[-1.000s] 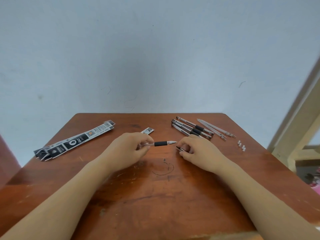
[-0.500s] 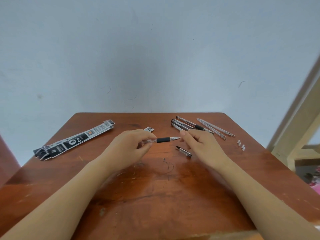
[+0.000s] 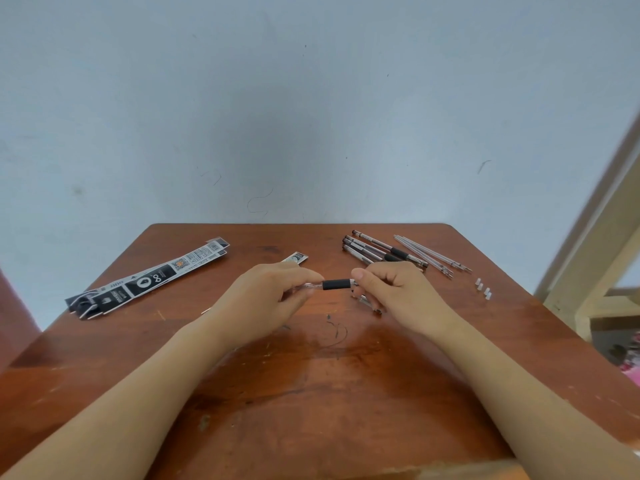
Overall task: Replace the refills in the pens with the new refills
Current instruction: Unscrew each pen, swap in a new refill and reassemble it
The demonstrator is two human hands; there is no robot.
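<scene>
Nearest, coming in from 7 and 5 o'clock over a scratched wooden table (image 3: 311, 410): two bare forearms. Above mid-table, held level and lying from 9 to 3 o'clock: a pen (image 3: 334, 285). Pinched at its clear barrel by the curled fingers and thumb of the left hand (image 3: 266, 299); gripped at the tip end, just past the black grip, by the curled fingertips and thumb of the right hand (image 3: 398, 292). Just under the right hand, at 4 o'clock of the pen, lies a small dark pen part (image 3: 369, 302), partly hidden. Farther out at 10 o'clock lie black-and-white refill packets (image 3: 149, 280), flat and overlapping; at 11 o'clock, past the left knuckles, a small printed scrap (image 3: 296, 258). At 1 o'clock lies a bundle of pens (image 3: 377, 250), with loose thin refills (image 3: 433, 258) just beside it and a few tiny white pieces (image 3: 483, 289) at 2 o'clock near the table's right edge. Beyond, a pale blue wall (image 3: 311, 116)
</scene>
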